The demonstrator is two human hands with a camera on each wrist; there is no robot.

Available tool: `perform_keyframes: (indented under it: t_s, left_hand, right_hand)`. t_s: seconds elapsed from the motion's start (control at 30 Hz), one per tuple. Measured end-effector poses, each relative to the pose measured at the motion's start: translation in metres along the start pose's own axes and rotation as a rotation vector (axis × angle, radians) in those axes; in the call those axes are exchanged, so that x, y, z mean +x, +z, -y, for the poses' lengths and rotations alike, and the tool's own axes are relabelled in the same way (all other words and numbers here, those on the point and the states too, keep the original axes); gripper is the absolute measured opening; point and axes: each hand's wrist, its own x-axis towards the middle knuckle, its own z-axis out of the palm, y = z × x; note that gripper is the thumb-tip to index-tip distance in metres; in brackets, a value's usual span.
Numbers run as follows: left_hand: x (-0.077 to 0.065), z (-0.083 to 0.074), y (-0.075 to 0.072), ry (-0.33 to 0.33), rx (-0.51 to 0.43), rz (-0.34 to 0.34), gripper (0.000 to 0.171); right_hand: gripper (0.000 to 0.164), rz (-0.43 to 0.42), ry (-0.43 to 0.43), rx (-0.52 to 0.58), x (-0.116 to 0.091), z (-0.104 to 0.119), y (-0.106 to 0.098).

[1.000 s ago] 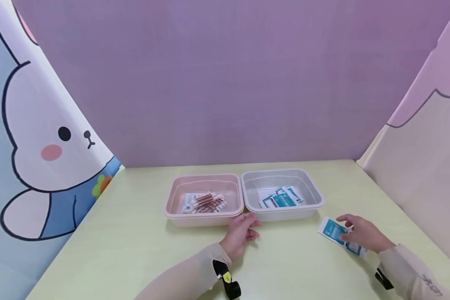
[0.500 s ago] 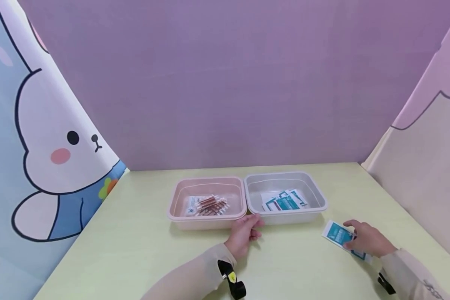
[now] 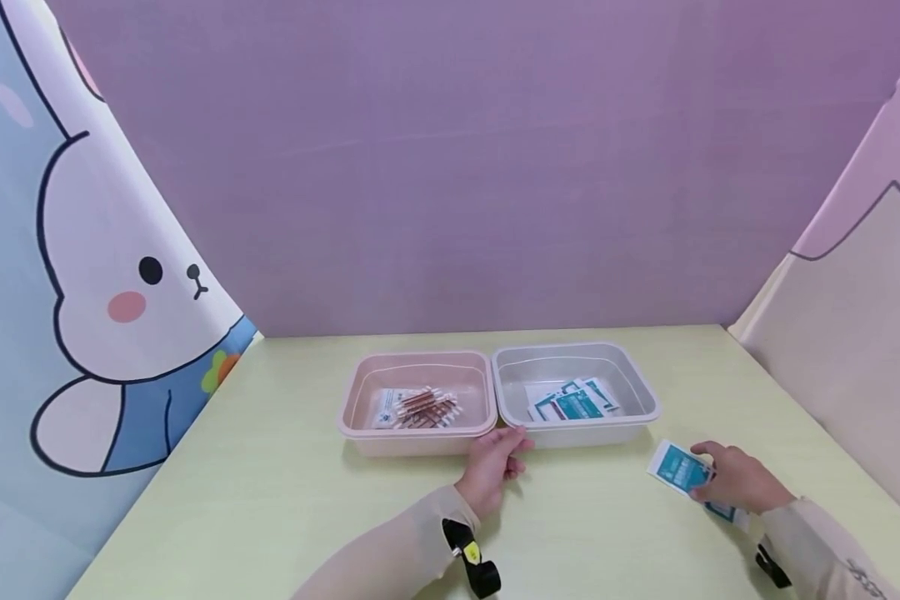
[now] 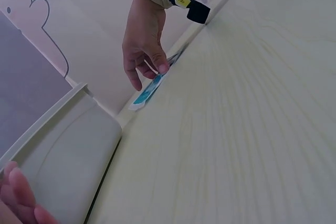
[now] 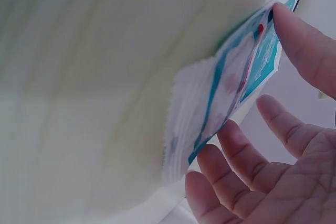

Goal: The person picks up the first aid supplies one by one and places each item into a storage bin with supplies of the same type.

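Observation:
In the head view, my left hand (image 3: 489, 468) is at the front where the pink bin (image 3: 418, 446) and the white bin (image 3: 592, 433) meet, with its fingers touching their front edges. My right hand (image 3: 742, 479) is on a teal-and-white packet (image 3: 678, 468) at the right of the table. Seen from the right wrist, the thumb lies on one edge of the slightly bowed packet (image 5: 215, 87) and fingertips meet its other edge. Inside the white bin are several similar packets (image 3: 579, 404). Several brown swab sticks with white ends (image 3: 426, 408) lie in the pink bin.
A white packet (image 3: 388, 407) lies beside the swab sticks in the pink bin. Behind the pale yellow table (image 3: 300, 475) rises a purple backdrop (image 3: 457, 167). A rabbit-print panel (image 3: 112, 233) borders the left side, and a pale panel (image 3: 855, 350) the right.
The head view has shifted a little, so everything sits slightly further right in the frame. Both hands, the bins and the packet keep nearly the same places relative to each other.

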Motion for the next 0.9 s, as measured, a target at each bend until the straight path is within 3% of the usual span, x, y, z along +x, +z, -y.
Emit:
perform_keyframes:
  t_s: [0.47,0.67,0.9]
  left_hand:
    - [0.0002,-0.0001,0.0073,0.030,0.014,-0.086,0.011]
    - [0.0017,0.0007,0.0093,0.025,-0.006,-0.109,0.012]
    - [0.0046,0.0053,0.0070,0.025,0.004,-0.111,0.027]
  right_hand:
    - [0.064,0.001,0.000,0.032,0.0055,-0.0008,-0.0018]
    - [0.051,0.011,0.001,0.061,0.0043,-0.0017,-0.0012]
    - [0.033,-0.030,-0.046,0.102,0.0057,-0.0051,-0.0045]
